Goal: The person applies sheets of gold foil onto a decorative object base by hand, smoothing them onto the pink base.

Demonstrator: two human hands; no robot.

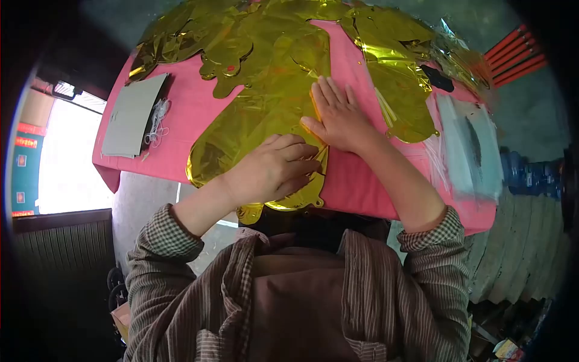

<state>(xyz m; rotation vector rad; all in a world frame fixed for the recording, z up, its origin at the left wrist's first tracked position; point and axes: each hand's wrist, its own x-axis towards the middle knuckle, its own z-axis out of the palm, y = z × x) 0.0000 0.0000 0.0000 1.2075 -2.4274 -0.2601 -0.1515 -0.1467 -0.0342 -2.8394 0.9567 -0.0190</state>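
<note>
A flat, shiny gold foil balloon (259, 114) lies before me, its rounded lower end hanging slightly over the table's front edge. My left hand (274, 169) rests over that lower end with its fingers curled in. A tiny dark tip shows by those fingertips, but what they pinch is hidden. My right hand (341, 117) lies flat with fingers stretched along the foil's right edge, the thumb apart and pressing on it. Both palms face down.
More gold foil pieces (398, 78) cover the far side of the pink-covered table (356, 175). Grey card sheets (134, 117) and white string (157, 123) lie at left. Clear plastic bags (467, 145) lie at right, near orange-red strips (515, 54). Blue bottles (531, 175) stand beyond.
</note>
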